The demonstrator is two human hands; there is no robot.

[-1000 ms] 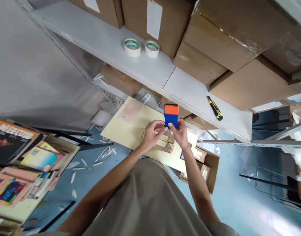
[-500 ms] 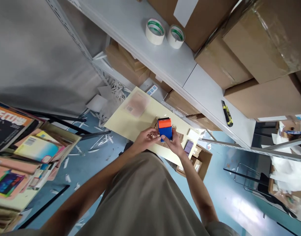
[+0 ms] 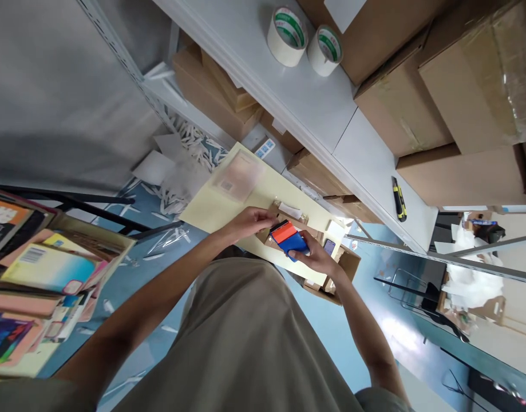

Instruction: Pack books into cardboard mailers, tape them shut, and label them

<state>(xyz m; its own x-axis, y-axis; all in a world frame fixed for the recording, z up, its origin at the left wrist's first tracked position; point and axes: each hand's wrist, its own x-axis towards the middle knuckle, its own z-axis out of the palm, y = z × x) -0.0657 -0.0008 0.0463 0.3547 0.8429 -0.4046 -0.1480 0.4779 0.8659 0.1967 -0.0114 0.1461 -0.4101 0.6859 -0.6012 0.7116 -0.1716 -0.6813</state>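
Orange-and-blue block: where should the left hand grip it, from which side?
Probably by the edges of its orange end, coming from the person's left. That end of the block points up and left in the picture, toward the left hand, while the right hand grips the blue end, thumb across its face.
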